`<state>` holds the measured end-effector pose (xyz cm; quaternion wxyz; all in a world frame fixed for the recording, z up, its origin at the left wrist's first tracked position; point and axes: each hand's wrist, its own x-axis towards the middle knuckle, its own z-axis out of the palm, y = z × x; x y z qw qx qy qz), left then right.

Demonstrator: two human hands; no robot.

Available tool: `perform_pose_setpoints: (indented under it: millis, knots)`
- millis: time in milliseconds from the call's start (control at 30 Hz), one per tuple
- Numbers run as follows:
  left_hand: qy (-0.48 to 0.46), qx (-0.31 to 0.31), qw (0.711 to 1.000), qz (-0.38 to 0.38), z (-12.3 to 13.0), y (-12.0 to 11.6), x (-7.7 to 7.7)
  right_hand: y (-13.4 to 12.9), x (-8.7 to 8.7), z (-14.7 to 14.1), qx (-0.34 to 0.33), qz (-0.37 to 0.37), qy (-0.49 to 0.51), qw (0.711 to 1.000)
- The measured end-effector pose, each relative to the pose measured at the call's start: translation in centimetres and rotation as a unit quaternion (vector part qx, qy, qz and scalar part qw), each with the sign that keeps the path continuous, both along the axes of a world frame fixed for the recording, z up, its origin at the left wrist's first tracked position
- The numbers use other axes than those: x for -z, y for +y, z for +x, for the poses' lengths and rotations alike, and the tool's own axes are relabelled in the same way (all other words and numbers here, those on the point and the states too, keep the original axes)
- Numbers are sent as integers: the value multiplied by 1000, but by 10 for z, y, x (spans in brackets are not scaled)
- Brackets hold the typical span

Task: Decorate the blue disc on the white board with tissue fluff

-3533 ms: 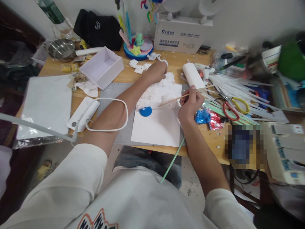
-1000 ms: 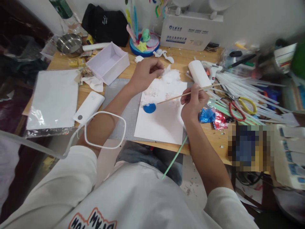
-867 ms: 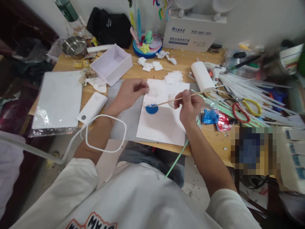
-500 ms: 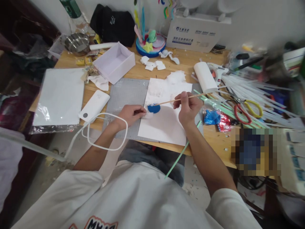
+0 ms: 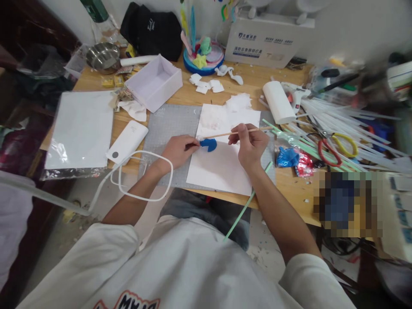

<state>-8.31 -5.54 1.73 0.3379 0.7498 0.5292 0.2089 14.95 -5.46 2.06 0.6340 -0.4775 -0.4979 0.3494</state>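
Observation:
My right hand (image 5: 251, 143) is closed in a pinch around a thin wooden stick (image 5: 222, 135), which slants left over a white sheet of paper (image 5: 222, 171). At the stick's far end lies a flat, blue round piece (image 5: 210, 144), its lower left part covered or notched. My left hand (image 5: 180, 150) rests at the paper's left edge, thumb and fingers pinched at a small white piece of paper, mostly hidden by the fingertips. The stick's tip is close to these fingertips; whether they touch I cannot tell.
A grey cutting mat (image 5: 174, 120) lies under the paper. Crumpled white tissue (image 5: 238, 103) sits at its top. To the right are a white roll (image 5: 278, 103), scissors (image 5: 330, 150) and plastic sticks (image 5: 347, 116). A white power bank (image 5: 128, 141) and a looped cable (image 5: 169, 189) are left.
My right hand and the stick have shifted slightly left, bringing the tip to my left fingertips. My left hand has risen a little, and the white piece has moved up over the blue one.

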Motion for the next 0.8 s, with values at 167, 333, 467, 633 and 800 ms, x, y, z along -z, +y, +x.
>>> perform_pose_setpoints:
  millis: [167,333,467,633,800]
  knots:
    - [25,13,1000,14,-1,7,1,-4,-1,-1,-4,24,-4,1000]
    - [13,11,1000,21,-3,6,3,-5,6,-1,-36,20,-65,997]
    - [10,10,1000,22,-3,5,4,-3,10,-1,-7,30,-65,997]
    - [8,18,1000,20,-4,9,6,0,9,-4,21,22,-41,999]
    - [9,27,999,40,-4,14,8,-2,7,-4,24,36,-24,999]
